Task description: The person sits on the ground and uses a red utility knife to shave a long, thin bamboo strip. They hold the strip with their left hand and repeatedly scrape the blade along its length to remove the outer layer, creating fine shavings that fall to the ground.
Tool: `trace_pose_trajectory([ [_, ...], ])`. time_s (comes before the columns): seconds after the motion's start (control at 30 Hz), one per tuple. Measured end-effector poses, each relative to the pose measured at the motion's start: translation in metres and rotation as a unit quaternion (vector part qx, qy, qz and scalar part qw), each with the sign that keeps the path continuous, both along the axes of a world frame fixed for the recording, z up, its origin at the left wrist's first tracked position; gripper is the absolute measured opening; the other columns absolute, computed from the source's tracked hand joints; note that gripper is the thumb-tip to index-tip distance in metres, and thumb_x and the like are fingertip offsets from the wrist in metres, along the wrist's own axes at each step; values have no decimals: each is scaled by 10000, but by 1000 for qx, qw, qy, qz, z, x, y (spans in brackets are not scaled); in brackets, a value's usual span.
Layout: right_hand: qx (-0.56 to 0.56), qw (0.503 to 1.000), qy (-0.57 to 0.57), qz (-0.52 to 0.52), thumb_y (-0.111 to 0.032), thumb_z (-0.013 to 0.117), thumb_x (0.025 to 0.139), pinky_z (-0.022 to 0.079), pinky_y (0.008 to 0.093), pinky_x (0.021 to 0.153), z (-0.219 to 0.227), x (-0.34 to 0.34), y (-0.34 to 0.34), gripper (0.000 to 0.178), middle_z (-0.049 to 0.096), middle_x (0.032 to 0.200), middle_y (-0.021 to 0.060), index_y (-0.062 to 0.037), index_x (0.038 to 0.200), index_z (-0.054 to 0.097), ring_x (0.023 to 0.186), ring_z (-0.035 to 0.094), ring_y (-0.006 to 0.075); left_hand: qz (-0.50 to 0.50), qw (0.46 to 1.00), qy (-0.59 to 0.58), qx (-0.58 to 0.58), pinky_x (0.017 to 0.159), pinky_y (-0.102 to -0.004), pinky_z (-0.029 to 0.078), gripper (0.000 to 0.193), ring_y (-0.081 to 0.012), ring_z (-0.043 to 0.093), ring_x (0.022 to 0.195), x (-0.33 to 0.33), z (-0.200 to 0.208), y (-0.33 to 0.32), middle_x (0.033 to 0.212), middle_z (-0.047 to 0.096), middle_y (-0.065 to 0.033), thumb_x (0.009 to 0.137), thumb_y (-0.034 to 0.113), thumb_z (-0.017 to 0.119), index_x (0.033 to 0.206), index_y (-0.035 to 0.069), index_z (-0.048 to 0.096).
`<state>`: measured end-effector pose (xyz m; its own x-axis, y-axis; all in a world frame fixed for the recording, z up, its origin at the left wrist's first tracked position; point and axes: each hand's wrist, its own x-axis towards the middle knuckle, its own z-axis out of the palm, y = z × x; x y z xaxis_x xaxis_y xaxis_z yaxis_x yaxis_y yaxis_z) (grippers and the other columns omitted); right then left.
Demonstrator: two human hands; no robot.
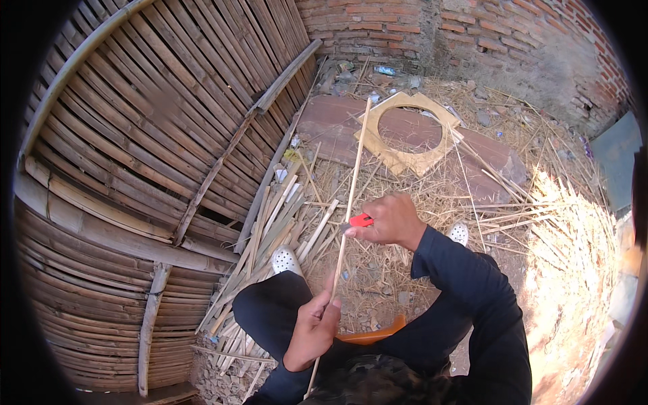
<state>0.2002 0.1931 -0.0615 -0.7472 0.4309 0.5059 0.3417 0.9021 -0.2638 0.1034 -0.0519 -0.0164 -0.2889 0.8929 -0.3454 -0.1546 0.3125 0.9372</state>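
Stick [357,162]: held aslant above the ground [370,291], passing between left thumb and fingers
Left hand [313,327]: fingers curled around the stick's lower part
Right hand [391,219]: fingers grasping the red knife [362,220], blade at the stick, beyond the left fingers

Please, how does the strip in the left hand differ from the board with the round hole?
The strip is long and narrow; the board is broad, with a large round opening. The strip is held up by the left hand, while the board rests on a brown panel, touched by neither hand. Both have a pale, yellowish-tan colour.
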Motion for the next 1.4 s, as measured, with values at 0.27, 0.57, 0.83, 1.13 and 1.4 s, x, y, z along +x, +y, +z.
trace_pose_trajectory([
  [0.27, 60, 996, 49, 34, -778, 593, 689, 432, 375, 454, -5, -23, -27, 686, 500, 475, 51, -111, 545, 518, 446, 556, 258, -23, 998, 49, 30, 476, -167, 279, 523, 6, 326, 532, -21, -7, -47, 655, 390, 96, 992, 62, 446, 1494, 117, 310],
  [0.57, -8, 995, -13, -95, -771, 512, 768, 444, 404, 454, -5, -43, 17, 691, 550, 481, 86, -110, 625, 653, 460, 589, 272, -39, 999, 18, -8, 468, -175, 300, 522, 1, 333, 512, -42, -12, -76, 645, 414, 86, 982, 45, 461, 1484, 96, 326],
  [0.83, -52, 974, -57, -214, -758, 382, 849, 480, 465, 567, -43, -39, 80, 784, 601, 580, 185, -48, 738, 697, 594, 633, 349, -49, 996, -13, -66, 498, -170, 312, 536, 0, 354, 549, -47, -31, -98, 660, 439, 72, 982, 59, 495, 1487, 110, 322],
  [1.13, -195, 926, -27, -322, -730, 318, 894, 446, 481, 576, -72, -5, 129, 816, 574, 589, 207, -17, 644, 625, 610, 603, 385, 1, 989, -104, -107, 421, -185, 345, 434, -37, 378, 436, -91, -40, -74, 669, 502, 5, 1027, 162, 428, 1451, 81, 376],
  [1.4, -57, 994, -8, 88, -716, 513, 816, 422, 404, 419, -39, -47, -34, 694, 525, 471, 118, -75, 556, 579, 448, 574, 308, 24, 969, -244, -23, 423, -197, 327, 385, -54, 330, 398, -70, -45, 8, 646, 478, -4, 1041, 185, 385, 1392, 30, 424],
])
